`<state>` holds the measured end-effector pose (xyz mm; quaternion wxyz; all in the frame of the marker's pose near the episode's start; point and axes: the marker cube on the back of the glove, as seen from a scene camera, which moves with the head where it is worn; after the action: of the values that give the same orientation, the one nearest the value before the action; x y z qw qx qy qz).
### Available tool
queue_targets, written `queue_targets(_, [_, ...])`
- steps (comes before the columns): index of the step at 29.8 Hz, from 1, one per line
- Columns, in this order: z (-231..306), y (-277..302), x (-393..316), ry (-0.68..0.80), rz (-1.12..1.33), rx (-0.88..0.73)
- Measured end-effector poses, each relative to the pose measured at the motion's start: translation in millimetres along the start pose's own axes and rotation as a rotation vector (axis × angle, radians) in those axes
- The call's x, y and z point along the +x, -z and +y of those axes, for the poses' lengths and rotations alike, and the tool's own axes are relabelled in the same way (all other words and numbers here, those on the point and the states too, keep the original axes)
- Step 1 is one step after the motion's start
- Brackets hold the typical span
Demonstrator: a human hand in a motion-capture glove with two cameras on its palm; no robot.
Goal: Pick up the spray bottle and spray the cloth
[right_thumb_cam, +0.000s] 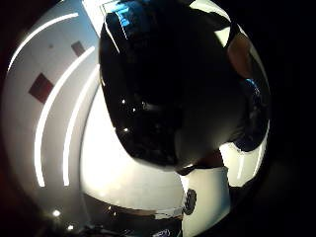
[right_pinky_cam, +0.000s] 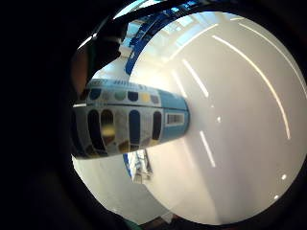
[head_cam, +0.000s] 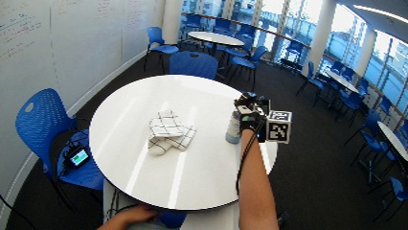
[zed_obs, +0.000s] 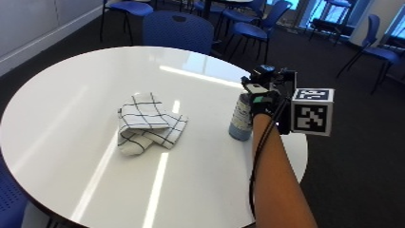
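A white cloth with a dark check (zed_obs: 149, 126) lies folded near the middle of the round white table (zed_obs: 76, 85). To its right a blue spray bottle (zed_obs: 240, 118) stands upright on the table, close to the right edge. My gloved right hand (zed_obs: 265, 102) is wrapped round the bottle's upper part, fingers curled about it. In the little finger side palm view the bottle's patterned label (right_pinky_cam: 129, 122) is close to the palm, with its base on the table. A dark rounded part of the bottle (right_thumb_cam: 163, 89) fills the thumb side palm view.
Blue chairs (zed_obs: 177, 31) stand behind the table, and one (head_cam: 44, 120) at its left. A bare hand (head_cam: 130, 215) rests at the table's near edge. More tables and chairs (head_cam: 217, 38) stand further back.
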<state>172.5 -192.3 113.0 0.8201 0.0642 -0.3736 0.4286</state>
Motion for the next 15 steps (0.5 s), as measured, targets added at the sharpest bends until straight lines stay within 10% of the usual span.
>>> queue_targets(15, [-11.7, -7.0, -11.8, 0.073, 0.02, 0.2])
